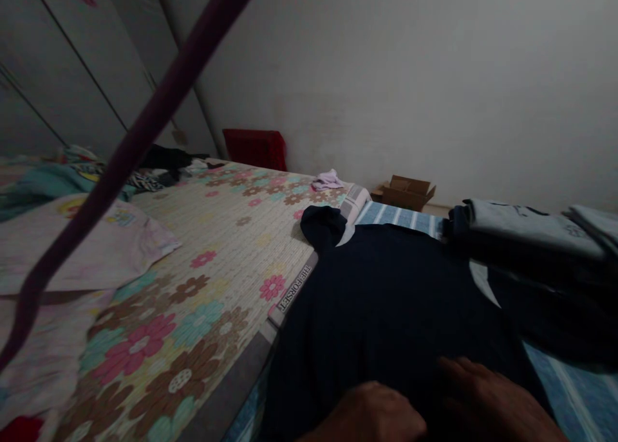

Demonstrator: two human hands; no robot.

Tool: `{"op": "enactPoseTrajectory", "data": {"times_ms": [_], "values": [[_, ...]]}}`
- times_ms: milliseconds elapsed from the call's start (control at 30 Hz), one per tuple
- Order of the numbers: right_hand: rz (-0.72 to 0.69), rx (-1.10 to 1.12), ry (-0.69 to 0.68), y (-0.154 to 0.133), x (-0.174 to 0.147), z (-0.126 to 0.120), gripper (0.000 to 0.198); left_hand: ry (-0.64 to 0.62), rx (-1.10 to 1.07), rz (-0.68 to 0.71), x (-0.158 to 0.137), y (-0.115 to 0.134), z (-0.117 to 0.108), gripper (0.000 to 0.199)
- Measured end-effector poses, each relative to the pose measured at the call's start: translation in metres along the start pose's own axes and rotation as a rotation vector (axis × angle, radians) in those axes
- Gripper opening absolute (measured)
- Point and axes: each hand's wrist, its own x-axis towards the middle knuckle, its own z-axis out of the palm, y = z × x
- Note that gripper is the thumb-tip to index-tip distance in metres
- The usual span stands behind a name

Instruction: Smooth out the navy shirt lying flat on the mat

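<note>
Here we press both hands, left hand [371, 413] and right hand [487, 397], fingers spread flat, on the dark shirt [386, 307] laid at the bed's [217, 249] near edge, apparently smoothing it beside folded clothes [526, 230].

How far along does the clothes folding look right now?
Done, it seems: a stack of folded clothes lies on the striped sheet to the right. In hand: the left hand and right hand rest on a dark navy shirt spread flat, not yet folded. Left: loose clothes heaped at the far end of the floral mat, and a small pink garment.
</note>
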Motion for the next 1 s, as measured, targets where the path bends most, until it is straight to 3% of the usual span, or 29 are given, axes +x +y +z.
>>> {"op": "enactPoseTrajectory", "data": {"times_ms": [133, 200, 267, 400, 533, 667, 800, 900, 1000], "values": [[-0.244, -0.056, 0.022, -0.065, 0.037, -0.028, 0.034, 0.398, 0.205, -0.693, -0.043, -0.014, -0.071, 0.028], [-0.385, -0.031, 0.068, -0.096, 0.054, -0.030, 0.024, 0.420, 0.324, -0.964, -0.060, -0.026, -0.084, 0.033], [-0.538, 0.017, 0.141, -0.121, 0.069, -0.022, 0.015, 0.355, 0.371, -1.114, -0.071, -0.037, -0.082, 0.039], [-0.732, 0.101, 0.246, -0.143, 0.093, 0.011, 0.021, 0.240, 0.317, -1.218, -0.076, -0.048, -0.068, 0.038], [-0.731, 0.182, 0.219, -0.141, 0.104, 0.037, 0.025, 0.313, 0.162, -1.221, -0.075, -0.052, -0.072, 0.021], [-0.710, 0.261, 0.176, -0.133, 0.105, 0.045, 0.032, 0.574, -0.206, -1.184, -0.083, -0.062, -0.077, 0.018], [-0.713, 0.291, 0.109, -0.128, 0.105, 0.042, 0.044, 0.964, -0.688, -1.246, -0.091, -0.073, -0.065, 0.019], [-0.747, 0.277, 0.066, -0.127, 0.105, 0.039, 0.055, 1.175, -0.805, -1.302, -0.090, -0.076, -0.056, 0.037], [-0.789, 0.244, 0.055, -0.127, 0.106, 0.037, 0.063, 1.206, -0.782, -1.295, -0.088, -0.076, -0.052, 0.042]]}}
